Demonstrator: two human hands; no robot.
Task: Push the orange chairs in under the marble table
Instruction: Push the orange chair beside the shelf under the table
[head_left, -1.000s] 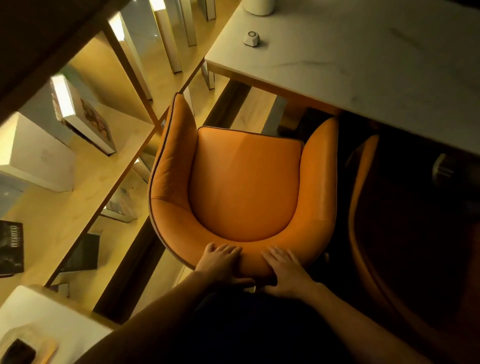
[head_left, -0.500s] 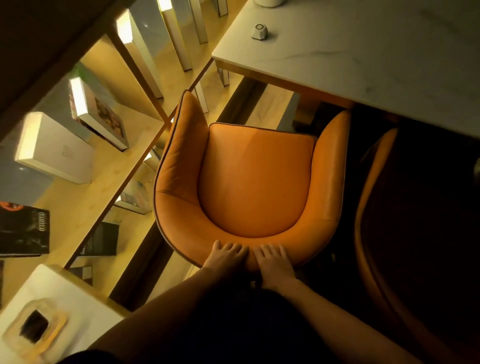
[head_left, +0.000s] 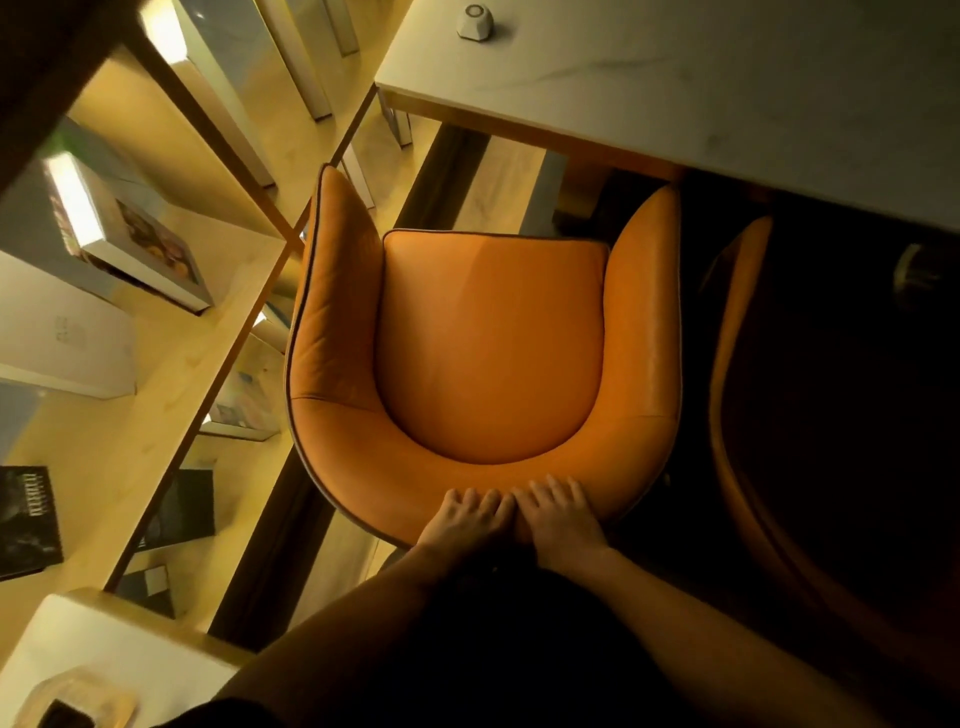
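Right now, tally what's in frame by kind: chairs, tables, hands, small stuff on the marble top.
Orange leather tub chairs: 2, the lit one and a shadowed one to its right
White marble table: 1
Small white puck-like gadget on it: 1
Hands on the lit chair's back: 2, left hand, right hand
Total: 6

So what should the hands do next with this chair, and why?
Probably keep pushing forward. Both hands, left hand and right hand, lie flat on the back of the orange chair, and its whole seat is out in front of the marble table edge.
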